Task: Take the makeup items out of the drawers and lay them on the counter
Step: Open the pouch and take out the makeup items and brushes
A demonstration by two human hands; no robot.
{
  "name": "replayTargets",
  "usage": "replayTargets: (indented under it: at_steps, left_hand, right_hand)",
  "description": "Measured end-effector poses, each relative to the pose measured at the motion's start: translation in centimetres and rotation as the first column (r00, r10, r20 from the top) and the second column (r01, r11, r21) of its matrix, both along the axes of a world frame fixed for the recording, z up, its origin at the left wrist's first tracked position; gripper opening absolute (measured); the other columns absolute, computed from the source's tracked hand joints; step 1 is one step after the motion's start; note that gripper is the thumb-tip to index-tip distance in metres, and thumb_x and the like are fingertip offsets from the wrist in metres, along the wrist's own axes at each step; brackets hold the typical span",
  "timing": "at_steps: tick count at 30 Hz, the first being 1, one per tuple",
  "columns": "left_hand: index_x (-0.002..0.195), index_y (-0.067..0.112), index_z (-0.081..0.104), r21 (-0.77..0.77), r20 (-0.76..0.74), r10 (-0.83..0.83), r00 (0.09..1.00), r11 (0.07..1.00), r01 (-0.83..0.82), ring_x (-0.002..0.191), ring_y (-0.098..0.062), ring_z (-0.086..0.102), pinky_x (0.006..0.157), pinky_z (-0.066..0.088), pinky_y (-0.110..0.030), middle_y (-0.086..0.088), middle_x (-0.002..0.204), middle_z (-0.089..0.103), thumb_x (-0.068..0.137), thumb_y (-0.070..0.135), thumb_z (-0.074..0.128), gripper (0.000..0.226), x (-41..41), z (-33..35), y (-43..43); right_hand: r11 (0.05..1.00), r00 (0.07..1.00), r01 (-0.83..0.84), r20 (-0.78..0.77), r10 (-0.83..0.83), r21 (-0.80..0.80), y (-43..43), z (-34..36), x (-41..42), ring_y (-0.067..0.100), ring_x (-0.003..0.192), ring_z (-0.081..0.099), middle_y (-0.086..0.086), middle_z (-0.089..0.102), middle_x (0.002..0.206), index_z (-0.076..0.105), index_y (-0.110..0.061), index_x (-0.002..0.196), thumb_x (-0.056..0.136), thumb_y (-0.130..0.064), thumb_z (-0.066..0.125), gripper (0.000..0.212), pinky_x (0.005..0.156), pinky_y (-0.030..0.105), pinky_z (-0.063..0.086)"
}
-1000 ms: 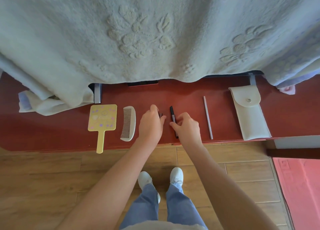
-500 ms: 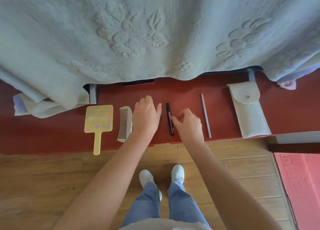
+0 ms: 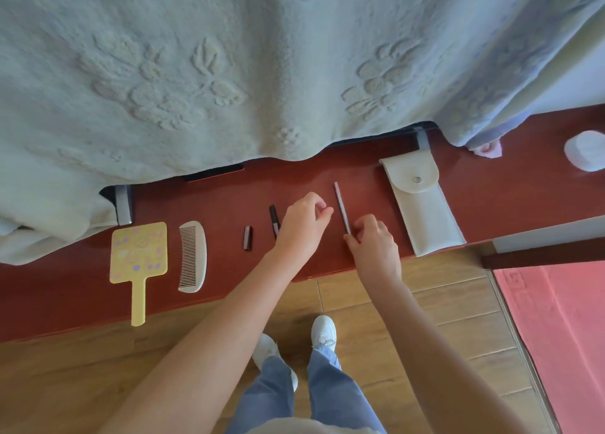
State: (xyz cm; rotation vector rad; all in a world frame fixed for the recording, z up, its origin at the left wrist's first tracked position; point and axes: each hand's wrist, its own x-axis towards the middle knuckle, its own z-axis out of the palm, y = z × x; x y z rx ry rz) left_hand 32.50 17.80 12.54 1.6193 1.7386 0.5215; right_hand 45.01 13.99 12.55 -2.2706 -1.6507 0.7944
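Since the earlier frame, we had shifted both hands rightward. Our right hand (image 3: 375, 248) pinched the near end of the thin pencil (image 3: 341, 207), which lay on the desk (image 3: 510, 184) pointing away from us; our left hand (image 3: 302, 225) hovered loosely curled, holding nothing, just left of it.

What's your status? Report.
Left hand empty over the pen. Right hand touching the thin stick. Nothing in the way.
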Motion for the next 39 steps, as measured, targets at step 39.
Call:
replayTargets:
  at_steps: [39]
  left_hand:
    - [0.073, 0.014, 0.051, -0.293, 0.691, 0.475, 0.545, 0.873, -0.389, 0.046, -0.002, 0.026, 0.038, 0.017, -0.012, 0.005, 0.065, 0.035, 0.100, 0.027, 0.040, 0.032, -2.7, 8.3, 3.6]
  right_hand:
    - [0.962, 0.753, -0.218, -0.655, 0.059, -0.164, -3.5, 4.5, 1.9, 0.000, 0.047, 0.042, -0.007, 0.055, 0.058, 0.060, -0.015, 0.073, 0.096, -0.018, 0.044, 0.029, 0.046, 0.011, 0.034]
